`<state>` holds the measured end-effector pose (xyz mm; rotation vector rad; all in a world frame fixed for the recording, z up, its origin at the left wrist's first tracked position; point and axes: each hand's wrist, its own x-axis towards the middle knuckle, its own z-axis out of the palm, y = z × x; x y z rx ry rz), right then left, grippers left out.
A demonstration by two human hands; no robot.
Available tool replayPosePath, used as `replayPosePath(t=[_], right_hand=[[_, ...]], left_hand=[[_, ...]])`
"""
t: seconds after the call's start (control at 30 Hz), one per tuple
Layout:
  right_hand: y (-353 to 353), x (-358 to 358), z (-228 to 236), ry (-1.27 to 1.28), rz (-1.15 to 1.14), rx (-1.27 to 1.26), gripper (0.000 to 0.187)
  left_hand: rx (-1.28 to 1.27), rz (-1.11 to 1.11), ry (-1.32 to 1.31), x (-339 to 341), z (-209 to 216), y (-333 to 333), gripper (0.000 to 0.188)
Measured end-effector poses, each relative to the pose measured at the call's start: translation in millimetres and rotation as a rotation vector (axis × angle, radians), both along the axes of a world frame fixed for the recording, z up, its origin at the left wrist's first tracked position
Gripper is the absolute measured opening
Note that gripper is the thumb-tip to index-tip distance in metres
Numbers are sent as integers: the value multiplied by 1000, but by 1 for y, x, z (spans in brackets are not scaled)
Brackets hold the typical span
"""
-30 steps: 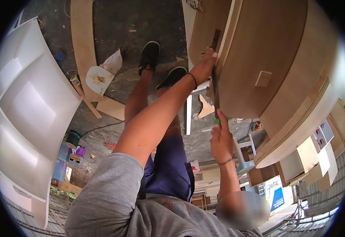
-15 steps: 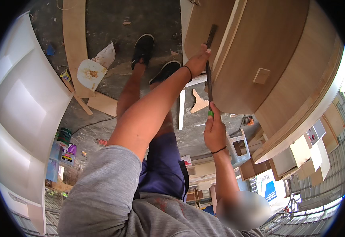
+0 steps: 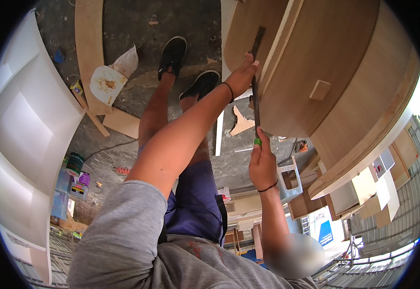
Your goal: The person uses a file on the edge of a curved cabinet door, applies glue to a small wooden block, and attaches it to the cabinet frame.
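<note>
A long dark flat file (image 3: 256, 96) with a green handle (image 3: 257, 141) lies along the near edge of a curved wooden panel piece (image 3: 337, 58). Around the file's blade, toward its far end, my left hand (image 3: 242, 77) is closed. Closer to me, my right hand (image 3: 263, 164) grips the green handle, with the thumb and forefinger stretched along it. The file's far end shows beyond my left hand, beside a pale raised strip (image 3: 281, 45) on the wood. My fingers partly hide where the blade meets the edge.
A white shelf unit (image 3: 22, 120) stands at the left, with paint cans (image 3: 75, 164) and bottles beside it. On the floor lie a long board (image 3: 89, 48), a stained white container (image 3: 108, 85) and a jagged wood offcut (image 3: 241, 121). A light blue plastic stool (image 3: 289, 180) stands near my right hand.
The view has shifted slightly, with the floor things moving a little left. Both hands keep their hold on the file, whose position at the panel edge has barely changed.
</note>
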<state>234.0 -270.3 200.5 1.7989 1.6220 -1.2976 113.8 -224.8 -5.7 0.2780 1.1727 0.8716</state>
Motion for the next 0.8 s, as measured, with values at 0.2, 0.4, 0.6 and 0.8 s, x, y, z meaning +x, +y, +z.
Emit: replayPosePath(t=[0.2,0.4,0.6,0.8], right_hand=[[-2,8,24,3,10,29,43],[-2,2,-2,-2,12,-10,43],[-14,19,12,33,31,76,40],[-11,14,-11,-2,44,-25,44]], left_hand=[[118,95,18,6,29,-5,69],[54,17,95,11,-3,-3,70],[98,54,101,16,20,-13,71],[-4,1,96,20,-9,-15,71]])
